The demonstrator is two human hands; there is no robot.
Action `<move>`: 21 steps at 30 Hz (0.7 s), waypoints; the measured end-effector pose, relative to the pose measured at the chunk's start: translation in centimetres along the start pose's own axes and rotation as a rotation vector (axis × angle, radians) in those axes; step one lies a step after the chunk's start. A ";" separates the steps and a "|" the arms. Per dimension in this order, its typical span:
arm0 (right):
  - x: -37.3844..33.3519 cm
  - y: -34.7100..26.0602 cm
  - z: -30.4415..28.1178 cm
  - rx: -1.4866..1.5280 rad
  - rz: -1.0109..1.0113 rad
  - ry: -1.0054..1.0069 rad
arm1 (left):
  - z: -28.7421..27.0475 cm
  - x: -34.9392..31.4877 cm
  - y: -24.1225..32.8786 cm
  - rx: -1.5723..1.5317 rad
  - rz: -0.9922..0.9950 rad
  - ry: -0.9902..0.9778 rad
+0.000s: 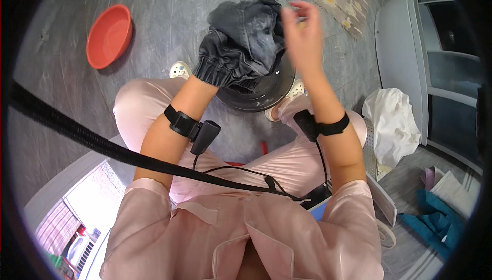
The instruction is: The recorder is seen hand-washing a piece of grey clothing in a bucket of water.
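Observation:
Dark grey denim garment, with a gathered elastic edge, is bunched above a black round basin between my feet. My left forearm runs into its elastic opening, and the cloth hides my left hand and its fingers. At the garment's right side is my right hand, raised and smeared by motion. Its fingers look bent, with a small yellowish patch showing by them. Whether it touches the cloth or holds anything, I cannot tell.
On the grey floor stands a red basin at far left. A patterned mat lies at far right, near a grey appliance. A white plastic bag and teal cloth are at right. A black strap crosses in front of me.

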State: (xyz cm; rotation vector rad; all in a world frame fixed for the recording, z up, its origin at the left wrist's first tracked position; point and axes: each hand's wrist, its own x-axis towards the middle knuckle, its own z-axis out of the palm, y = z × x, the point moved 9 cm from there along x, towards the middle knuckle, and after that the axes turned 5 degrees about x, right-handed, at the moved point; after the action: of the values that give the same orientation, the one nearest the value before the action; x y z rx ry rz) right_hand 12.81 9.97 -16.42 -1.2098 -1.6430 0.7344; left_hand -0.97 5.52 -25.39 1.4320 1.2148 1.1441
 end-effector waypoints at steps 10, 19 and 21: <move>-0.2 -0.8 2.9 -0.441 -0.304 0.138 | 2.9 0.1 -1.7 -0.222 -0.048 0.023; 0.0 0.4 3.9 -0.488 -0.240 -0.020 | 2.7 -0.2 -2.1 -0.102 -0.038 0.031; 2.0 6.3 3.7 -0.413 -0.072 -0.037 | 1.8 -0.3 -1.0 0.169 0.029 0.035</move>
State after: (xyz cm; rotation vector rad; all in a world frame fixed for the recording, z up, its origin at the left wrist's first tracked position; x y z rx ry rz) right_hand 11.64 14.12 -22.59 -1.4182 -1.9191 0.3828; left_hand 0.64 5.21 -26.65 1.5653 1.3460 1.1109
